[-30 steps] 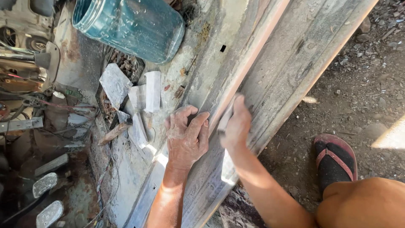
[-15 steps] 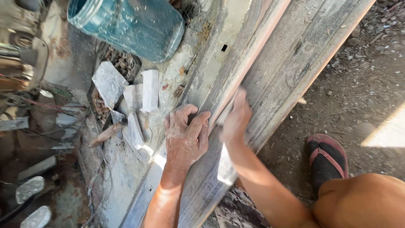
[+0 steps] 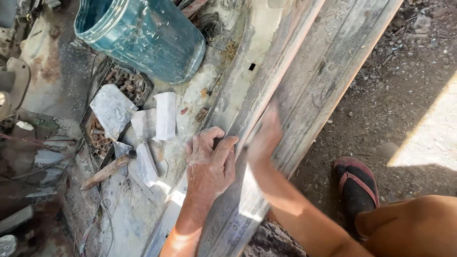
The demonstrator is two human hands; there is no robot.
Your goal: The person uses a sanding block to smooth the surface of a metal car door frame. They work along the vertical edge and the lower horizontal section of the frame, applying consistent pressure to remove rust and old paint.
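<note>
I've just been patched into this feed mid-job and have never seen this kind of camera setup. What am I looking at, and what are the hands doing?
There is no machine here: a person wears one camera on the head, and it looks down at their own bare hands. The left hand rests flat on a dusty grey metal sill that runs diagonally through the picture. The right hand is blurred; it presses what looks like a small sanding pad against the sill's raised edge, though I cannot make it out clearly. To the left lie folded pieces of sandpaper, a wooden-handled tool and a teal plastic jar on its side. At lower right the person's foot in a sandal stands on dirt ground.
</note>
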